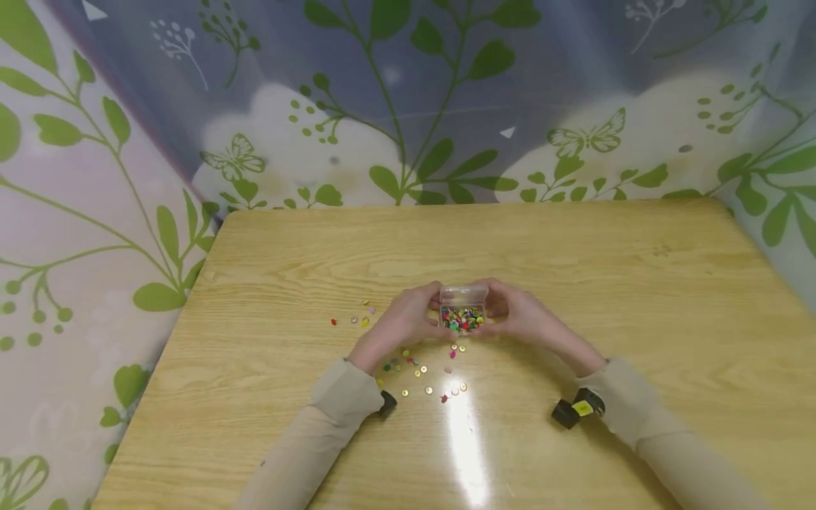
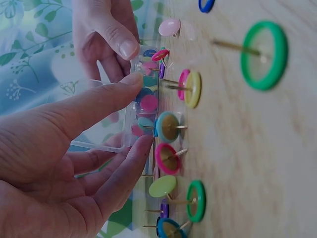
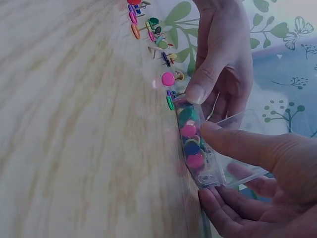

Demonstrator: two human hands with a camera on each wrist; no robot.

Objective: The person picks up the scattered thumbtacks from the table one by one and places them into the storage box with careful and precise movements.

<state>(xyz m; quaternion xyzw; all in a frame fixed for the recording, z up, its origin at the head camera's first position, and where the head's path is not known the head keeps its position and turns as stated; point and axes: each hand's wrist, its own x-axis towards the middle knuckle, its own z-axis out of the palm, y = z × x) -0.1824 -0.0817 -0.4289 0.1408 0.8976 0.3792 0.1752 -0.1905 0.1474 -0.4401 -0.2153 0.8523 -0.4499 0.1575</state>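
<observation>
A small clear plastic box (image 3: 212, 168) stands on the table with its lid (image 1: 464, 295) raised toward the far side. Inside is a heap of colourful thumbtacks (image 1: 463, 319). My left hand (image 1: 404, 317) grips the box's left end, thumb at the near edge and fingers behind. At the opposite end my right hand (image 1: 519, 313) holds it the same way, its thumb (image 3: 237, 144) on the near rim. Loose thumbtacks, such as a green one (image 2: 265, 54), lie close beside the box in the left wrist view, several with their pins sideways or up.
More loose thumbtacks (image 1: 423, 369) are scattered in front of the box, and a few (image 1: 365, 321) lie left of my left hand. The wooden table (image 1: 637, 283) meets a leaf-patterned curtain (image 1: 408, 106) at its far edge. A dark wrist device (image 1: 576, 409) hangs beneath my right sleeve.
</observation>
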